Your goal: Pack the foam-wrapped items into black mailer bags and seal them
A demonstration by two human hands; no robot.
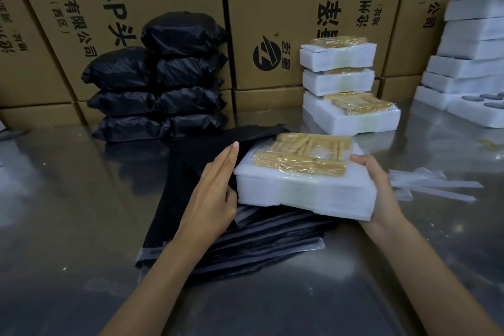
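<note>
A white foam-wrapped item (275, 189), topped with gold parts under clear film, is held low over a flat stack of black mailer bags (245, 243) on the steel table. My right hand (377, 188) grips its right end. On its left, my left hand (215, 188) has straight fingers along the raised upper layer of the top black mailer bag (201, 153), with the thumb under that layer, pinching it. The item's far left corner sits at the bag's mouth.
Several filled black bags (158, 90) are piled at the back left against cardboard boxes (272, 8). Three more foam-wrapped items (338, 82) are stacked behind. Empty foam trays (477, 35) stand at the right. Peeled clear strips (436, 185) lie right of my hand.
</note>
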